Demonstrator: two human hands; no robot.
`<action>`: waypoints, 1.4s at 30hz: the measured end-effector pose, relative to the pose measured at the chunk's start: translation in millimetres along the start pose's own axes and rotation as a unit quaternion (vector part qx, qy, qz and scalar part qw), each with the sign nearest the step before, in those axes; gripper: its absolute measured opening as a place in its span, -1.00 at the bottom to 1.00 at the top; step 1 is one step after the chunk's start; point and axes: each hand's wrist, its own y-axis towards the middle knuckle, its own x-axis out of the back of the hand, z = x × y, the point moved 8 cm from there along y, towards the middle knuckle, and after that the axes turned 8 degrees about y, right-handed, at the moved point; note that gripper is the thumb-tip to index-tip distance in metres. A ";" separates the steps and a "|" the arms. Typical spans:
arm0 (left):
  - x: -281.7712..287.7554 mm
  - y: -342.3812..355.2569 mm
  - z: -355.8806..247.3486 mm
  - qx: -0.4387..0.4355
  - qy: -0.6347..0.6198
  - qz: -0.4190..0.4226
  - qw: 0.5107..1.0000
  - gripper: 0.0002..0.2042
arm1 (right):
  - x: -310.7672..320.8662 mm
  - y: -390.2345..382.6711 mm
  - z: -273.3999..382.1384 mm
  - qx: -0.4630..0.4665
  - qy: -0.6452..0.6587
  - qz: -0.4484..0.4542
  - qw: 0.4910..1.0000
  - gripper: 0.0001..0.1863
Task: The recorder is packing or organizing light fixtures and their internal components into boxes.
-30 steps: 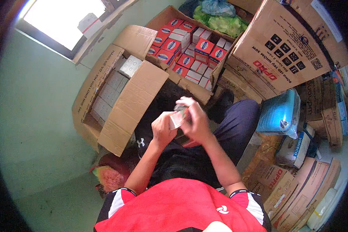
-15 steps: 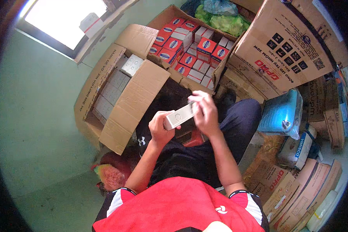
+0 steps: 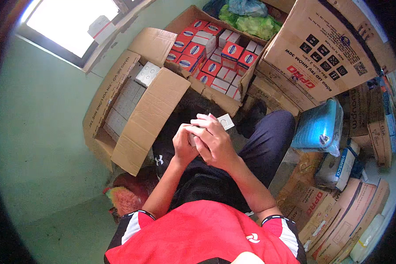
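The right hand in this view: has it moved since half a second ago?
Yes. Judged against the open brown carton at left, the right hand has shifted left and slightly bodyward, now overlapping the left hand.

large carton [image 3: 287,46]: red lettering [image 3: 302,77], black icons [image 3: 326,56] | white pack [image 3: 328,170]: blue label [image 3: 341,164] | red boxes [image 3: 232,51]: blue oval emblems [image 3: 195,49]
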 end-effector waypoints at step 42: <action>32.1 -55.4 98.4 0.470 -0.318 0.019 0.823 -0.69 | -43.2 -69.9 -122.5 -0.383 0.454 0.001 0.804 -0.43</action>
